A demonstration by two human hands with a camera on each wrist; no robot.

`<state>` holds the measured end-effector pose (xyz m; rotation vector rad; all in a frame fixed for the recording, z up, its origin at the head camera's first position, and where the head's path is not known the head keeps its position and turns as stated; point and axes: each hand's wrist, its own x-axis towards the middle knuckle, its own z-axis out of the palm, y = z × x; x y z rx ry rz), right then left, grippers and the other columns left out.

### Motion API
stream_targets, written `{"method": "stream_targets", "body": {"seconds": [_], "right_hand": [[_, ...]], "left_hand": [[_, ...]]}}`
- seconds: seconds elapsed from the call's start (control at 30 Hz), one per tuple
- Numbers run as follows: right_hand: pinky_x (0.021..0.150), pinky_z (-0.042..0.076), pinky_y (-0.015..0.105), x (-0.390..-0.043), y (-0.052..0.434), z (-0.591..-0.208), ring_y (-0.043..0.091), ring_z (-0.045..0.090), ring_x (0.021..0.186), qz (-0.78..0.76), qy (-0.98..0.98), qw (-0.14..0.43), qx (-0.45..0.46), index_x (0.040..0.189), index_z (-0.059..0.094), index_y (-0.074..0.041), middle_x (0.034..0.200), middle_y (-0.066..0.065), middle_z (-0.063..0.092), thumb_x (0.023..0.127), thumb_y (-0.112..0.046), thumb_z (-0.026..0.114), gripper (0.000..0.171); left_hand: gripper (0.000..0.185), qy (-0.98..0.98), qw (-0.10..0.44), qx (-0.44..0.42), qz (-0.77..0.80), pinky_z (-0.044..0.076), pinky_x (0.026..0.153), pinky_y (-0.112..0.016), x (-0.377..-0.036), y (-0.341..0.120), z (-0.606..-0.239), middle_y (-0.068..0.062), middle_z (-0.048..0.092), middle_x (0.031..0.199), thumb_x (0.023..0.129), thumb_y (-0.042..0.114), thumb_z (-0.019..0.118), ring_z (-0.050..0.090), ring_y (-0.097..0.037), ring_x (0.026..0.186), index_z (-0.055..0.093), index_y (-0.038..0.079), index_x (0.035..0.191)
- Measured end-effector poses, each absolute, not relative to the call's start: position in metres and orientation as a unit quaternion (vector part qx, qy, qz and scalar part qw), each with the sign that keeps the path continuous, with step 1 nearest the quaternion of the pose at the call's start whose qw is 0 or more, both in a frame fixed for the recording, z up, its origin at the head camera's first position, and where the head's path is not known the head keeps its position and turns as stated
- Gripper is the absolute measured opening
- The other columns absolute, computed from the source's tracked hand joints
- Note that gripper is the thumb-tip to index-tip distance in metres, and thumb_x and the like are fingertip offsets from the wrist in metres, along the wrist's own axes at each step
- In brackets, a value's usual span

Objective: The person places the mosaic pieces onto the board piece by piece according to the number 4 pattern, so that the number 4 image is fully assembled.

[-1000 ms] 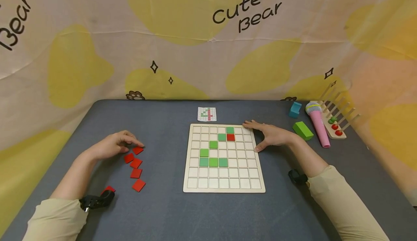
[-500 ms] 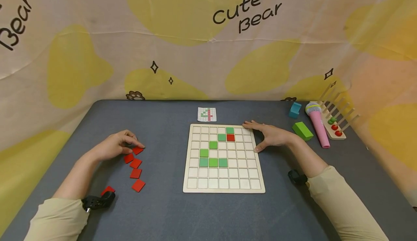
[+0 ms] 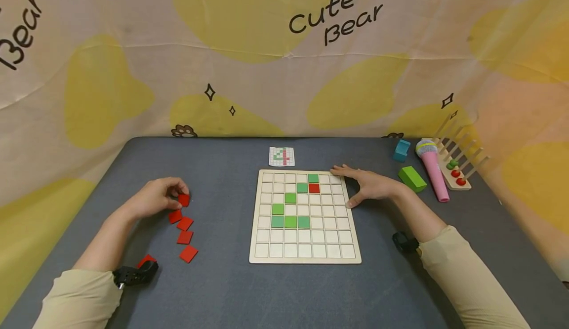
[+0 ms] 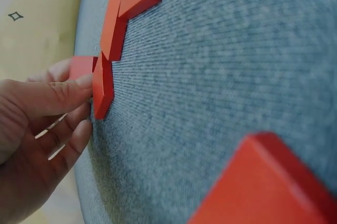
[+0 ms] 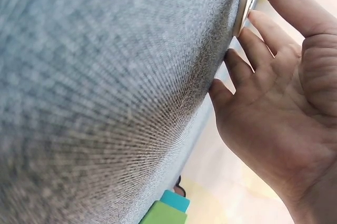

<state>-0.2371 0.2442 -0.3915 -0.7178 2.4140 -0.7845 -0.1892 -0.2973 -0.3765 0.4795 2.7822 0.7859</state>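
At the far end of a loose column of red square tiles, my left hand (image 3: 155, 198) pinches one red tile (image 3: 183, 200) between thumb and fingers. In the left wrist view that pinched tile (image 4: 81, 67) is partly hidden by the thumb. Another red tile (image 3: 175, 216) lies just beside the thumb. A pale gridded board (image 3: 306, 260) lies at the middle, with several green tiles and one red tile (image 3: 313, 188) in its cells. My right hand (image 3: 369, 185) rests at the board's upper right edge, fingers spread; the right wrist view shows the board's edge (image 5: 243, 2) by the fingers.
Behind the board lies a small pattern card (image 3: 281, 156). To the right are a green block (image 3: 412, 179), a blue block (image 3: 401, 150), a pink toy microphone (image 3: 435, 173) and a pegged wooden stand (image 3: 462, 185). A red tile (image 3: 145, 261) lies by the left wrist strap.
The thumb of my left hand has closed on the farthest red tile, which has shifted slightly left and turned. My right hand and the board stay in place.
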Motion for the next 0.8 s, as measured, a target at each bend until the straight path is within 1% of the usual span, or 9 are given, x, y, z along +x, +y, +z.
{"method": "stream_targets", "body": {"seconds": [0.1, 0.2, 0.27, 0.57, 0.8], "right_hand": [[0.116, 0.007, 0.072, -0.237, 0.244, -0.391, 0.045, 0.001, 0.154, -0.287, 0.886, 0.250, -0.263, 0.157, 0.026, -0.015, 0.168, 0.013, 0.012, 0.076, -0.030, 0.084, 0.101], [0.116, 0.007, 0.073, -0.238, 0.244, -0.391, 0.046, 0.000, 0.154, -0.288, 0.886, 0.253, -0.261, 0.157, 0.026, -0.015, 0.168, 0.013, 0.011, 0.076, -0.031, 0.084, 0.101], [0.116, 0.006, 0.073, -0.238, 0.244, -0.391, 0.047, -0.001, 0.153, -0.289, 0.885, 0.256, -0.261, 0.157, 0.025, -0.015, 0.168, 0.013, 0.011, 0.077, -0.030, 0.084, 0.101], [0.116, 0.005, 0.072, -0.238, 0.243, -0.391, 0.044, -0.002, 0.154, -0.297, 0.881, 0.263, -0.258, 0.158, 0.025, -0.016, 0.168, 0.012, 0.010, 0.077, -0.030, 0.084, 0.101], [0.118, 0.006, 0.071, -0.238, 0.244, -0.390, 0.041, -0.002, 0.155, -0.298, 0.882, 0.265, -0.252, 0.157, 0.026, -0.017, 0.168, 0.009, 0.011, 0.076, -0.031, 0.084, 0.101]], "left_hand": [[0.019, 0.945, 0.099, 0.155, 0.272, 0.046, 0.069, -0.019, -0.190, -0.295, -0.376, -0.004, 0.066, 0.088, 0.082, 0.005, 0.075, 0.057, -0.005, 0.080, 0.065, 0.009, 0.097], [0.013, 0.946, 0.083, 0.152, 0.274, 0.046, 0.070, -0.018, -0.190, -0.292, -0.375, -0.003, 0.067, 0.085, 0.084, 0.008, 0.075, 0.056, -0.002, 0.076, 0.066, 0.010, 0.094], [0.010, 0.947, 0.073, 0.150, 0.273, 0.046, 0.071, -0.018, -0.192, -0.289, -0.374, -0.002, 0.068, 0.085, 0.086, 0.009, 0.074, 0.057, -0.002, 0.076, 0.066, 0.011, 0.093], [0.008, 0.944, 0.048, 0.140, 0.294, 0.046, 0.071, -0.020, -0.201, -0.257, -0.363, -0.004, 0.069, 0.086, 0.089, 0.011, 0.071, 0.060, -0.008, 0.077, 0.066, 0.010, 0.095], [0.011, 0.936, 0.037, 0.135, 0.324, 0.048, 0.072, -0.027, -0.210, -0.217, -0.356, -0.008, 0.070, 0.091, 0.091, 0.014, 0.071, 0.062, -0.016, 0.082, 0.067, 0.010, 0.100]]}}
